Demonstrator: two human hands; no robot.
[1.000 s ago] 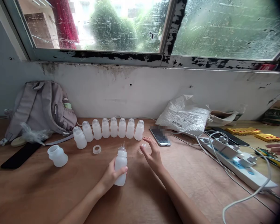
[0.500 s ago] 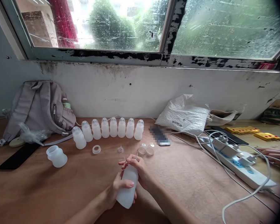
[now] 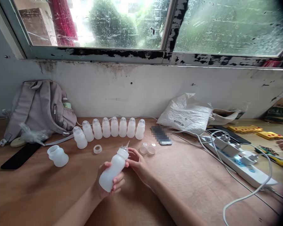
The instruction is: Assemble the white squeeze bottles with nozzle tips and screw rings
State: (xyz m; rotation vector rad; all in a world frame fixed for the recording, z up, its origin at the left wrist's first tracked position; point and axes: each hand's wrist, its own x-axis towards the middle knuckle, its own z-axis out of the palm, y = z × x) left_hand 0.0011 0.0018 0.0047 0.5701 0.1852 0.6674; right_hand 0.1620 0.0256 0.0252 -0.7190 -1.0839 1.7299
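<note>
Frosted bottle (image 3: 112, 172) tilts above the worktop (image 3: 193, 179), well short of its far edge, gripped by the left hand (image 3: 98, 186); the right hand (image 3: 138, 164), half-curled, sits at its neck, pinch unclear. Uneven pressure there could skew the clear teat (image 3: 124, 147) or twist the bottle loose.

Looks like a worn, makeshift workroom: bottles (image 3: 114, 128) stand in a row on the wooden tabletop (image 3: 191, 182), with a backpack (image 3: 41, 108) at its left end, a power strip (image 3: 238, 161) and yellow blocks (image 3: 245, 129) towards its right, a stained wall (image 3: 143, 91) behind it, and a paint-flaked window (image 3: 118, 28) above.
</note>
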